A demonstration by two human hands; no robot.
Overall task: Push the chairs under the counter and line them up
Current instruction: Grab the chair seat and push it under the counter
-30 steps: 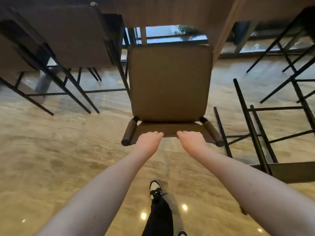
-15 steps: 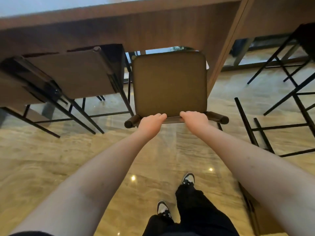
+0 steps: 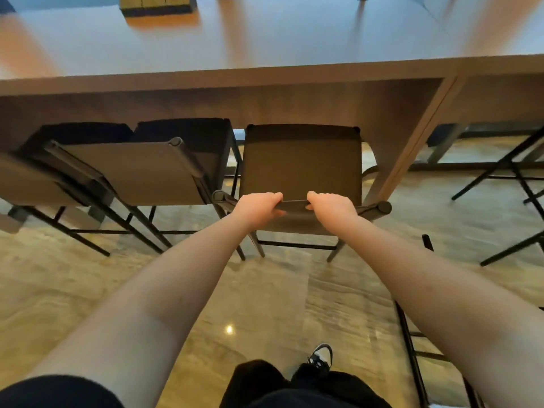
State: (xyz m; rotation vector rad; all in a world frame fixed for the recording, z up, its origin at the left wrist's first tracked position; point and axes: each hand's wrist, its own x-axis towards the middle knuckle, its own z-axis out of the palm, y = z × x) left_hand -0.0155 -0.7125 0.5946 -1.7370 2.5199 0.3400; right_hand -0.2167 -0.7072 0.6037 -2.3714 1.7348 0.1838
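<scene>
So the chair we're on sits with the front of its dark seat tucked under the edge of the wooden counter, while the backrest end sticks out toward us over the floor. Both our arms are stretched forward, nearly straight, coming in from the bottom corners and meeting at the top rail of the backrest.

Our left hand is curled over the rail just left of centre, fingers wrapped over the top and thumb underneath, so it's closed tight on the bar. Our right hand does the same just right of centre, knuckles up, clamped on the same rail. The two hands are near each other with a short stretch of bare rail between them.

Just to the left there's a second chair, seat also under the counter, its backrest almost touching ours at the corner. A third chair shows at the far left edge. Black metal chair frames stand off to the right, well apart. Up on the counter's far side sits a blocky dark box, too blurry to tell what's in it. Shiny stone floor under everything, and one shoe at the bottom.
</scene>
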